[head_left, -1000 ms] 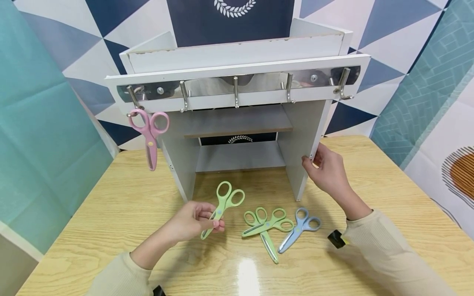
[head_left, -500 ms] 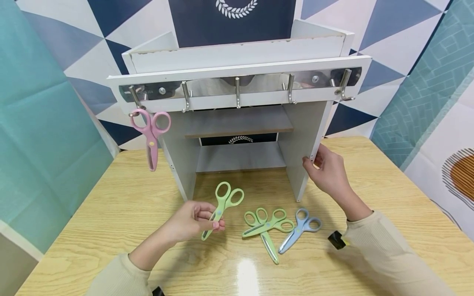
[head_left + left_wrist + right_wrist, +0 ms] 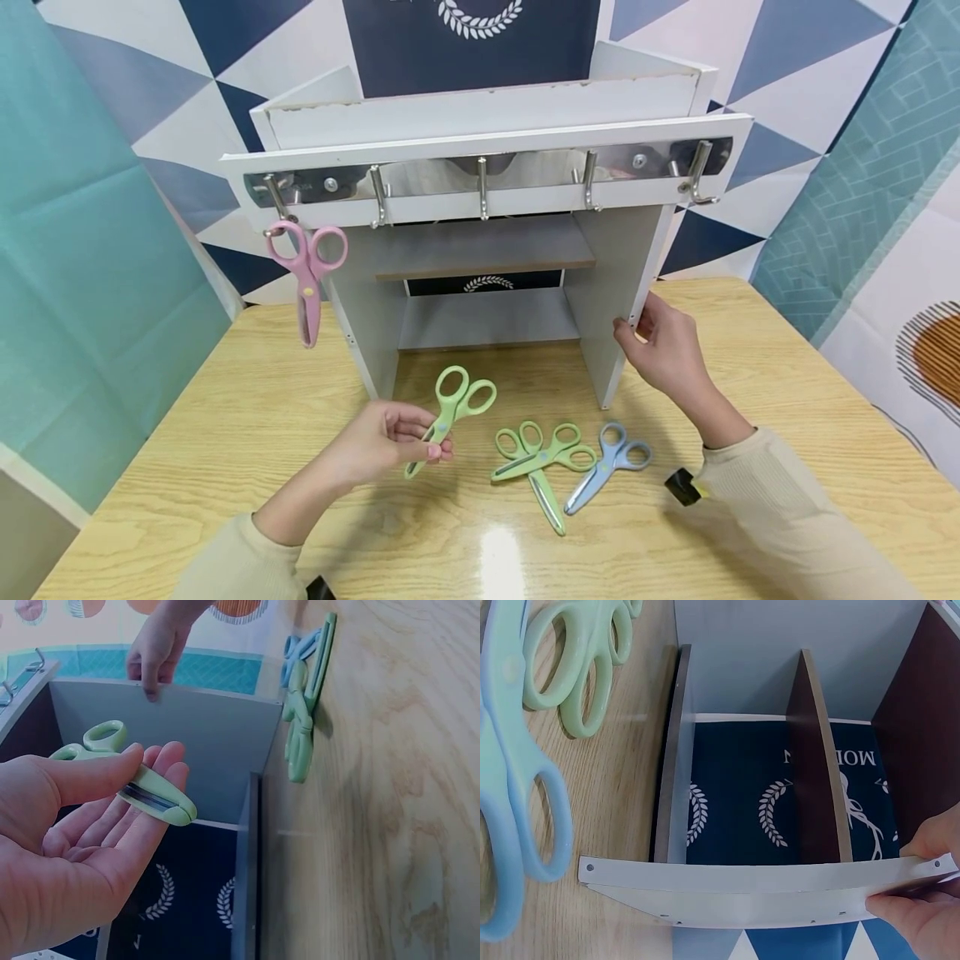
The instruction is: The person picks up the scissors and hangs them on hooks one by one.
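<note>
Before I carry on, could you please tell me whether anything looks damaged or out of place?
Yes, the white panel behind the hooks has a ragged top edge, with brown patches that look like chipped finish. Two green scissors also lie crossed on the table.

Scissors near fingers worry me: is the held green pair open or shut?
Shut: the green scissors in the left hand have their blades together, ending in one rounded tip.

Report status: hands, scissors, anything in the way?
Left hand pinching light-green scissors above table. Right hand gripping shelf unit's right side panel. Leftmost hook occupied by pink scissors.
</note>
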Demonstrator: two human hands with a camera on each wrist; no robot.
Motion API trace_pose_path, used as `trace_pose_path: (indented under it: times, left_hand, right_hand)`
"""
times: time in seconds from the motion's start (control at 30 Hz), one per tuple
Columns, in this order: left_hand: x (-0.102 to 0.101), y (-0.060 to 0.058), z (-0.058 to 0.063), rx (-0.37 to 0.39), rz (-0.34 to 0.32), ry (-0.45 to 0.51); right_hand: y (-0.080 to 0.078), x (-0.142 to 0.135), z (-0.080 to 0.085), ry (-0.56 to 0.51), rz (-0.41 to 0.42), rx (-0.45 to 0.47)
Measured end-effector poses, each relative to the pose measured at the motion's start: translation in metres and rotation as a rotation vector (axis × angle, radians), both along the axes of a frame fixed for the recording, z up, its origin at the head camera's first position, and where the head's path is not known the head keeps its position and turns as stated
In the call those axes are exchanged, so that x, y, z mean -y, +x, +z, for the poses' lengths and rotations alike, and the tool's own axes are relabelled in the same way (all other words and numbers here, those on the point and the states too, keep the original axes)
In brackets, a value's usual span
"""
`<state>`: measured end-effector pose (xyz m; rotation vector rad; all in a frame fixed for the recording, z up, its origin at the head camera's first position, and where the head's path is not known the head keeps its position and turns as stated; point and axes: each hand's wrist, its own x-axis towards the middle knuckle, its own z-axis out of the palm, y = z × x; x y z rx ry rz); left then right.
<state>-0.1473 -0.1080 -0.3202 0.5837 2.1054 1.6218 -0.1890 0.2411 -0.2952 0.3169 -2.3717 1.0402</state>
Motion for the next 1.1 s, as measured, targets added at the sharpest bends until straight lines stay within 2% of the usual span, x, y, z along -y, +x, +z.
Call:
trace_pose_path:
  times: [0.7,1.1]
  left_hand:
    - [-0.001,-0.002,0.012,0.012,0.009,0.046]
    - [0.0,-0.003,0.016,-0.026,0.032,0.03]
  right_hand:
    - [-0.001,0.0,-0.001,0.002,0.002,-0.001]
    - [0.0,0.0,-0.001,0.017,-0.011,-0.01]
